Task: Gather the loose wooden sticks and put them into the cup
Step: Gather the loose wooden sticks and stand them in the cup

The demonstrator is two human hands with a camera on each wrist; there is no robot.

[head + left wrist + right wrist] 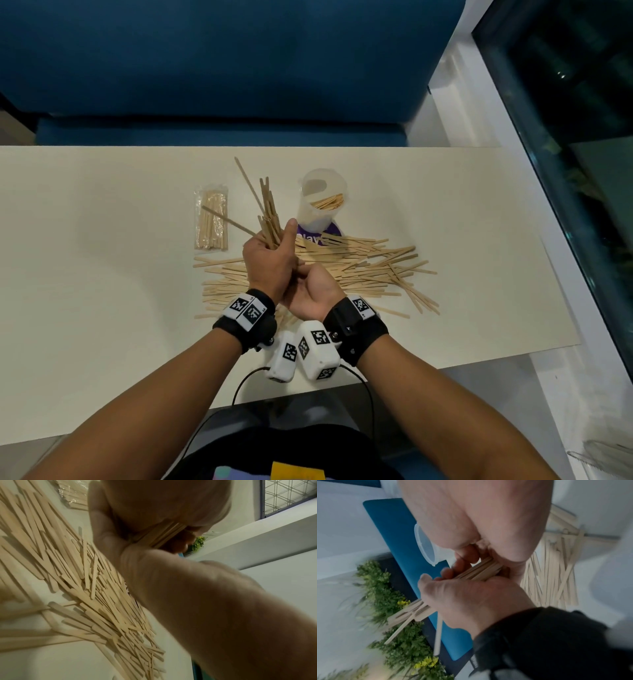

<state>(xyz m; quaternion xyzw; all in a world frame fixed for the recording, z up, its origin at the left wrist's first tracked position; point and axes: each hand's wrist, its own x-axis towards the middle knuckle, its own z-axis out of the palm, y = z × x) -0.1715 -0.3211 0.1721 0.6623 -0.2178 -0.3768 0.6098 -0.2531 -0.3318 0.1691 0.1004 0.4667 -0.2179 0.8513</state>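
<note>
Right hand [313, 291]: palm turned up just above the near part of the surface, fingers curled under the lower ends of the bunch; its grip closes on those ends, as the right wrist view shows.
Left hand [270, 263]: pressed against the right hand, fingers and raised thumb wrapped round the middle of the bunch, its grip tight on the wood.
Bunch of wooden sticks [269, 212]: held between both hands above the surface, fanning upward and away, with two sticks splaying out to the left.
Loose wooden sticks [359, 270]: a wide heap lying flat on the cream surface [102, 240] under and to both sides of the hands, most running left to right.
Wrapped pack of sticks [211, 219]: flat on the surface left of the hands, apart from the heap, in clear film.
Purple label [320, 236]: partly covered by the heap, at the foot of the cup.
Cup [322, 202]: clear plastic, beyond the heap and right of the raised bunch, with several sticks already inside.
Blue seat [222, 68]: beyond the far edge of the surface.
</note>
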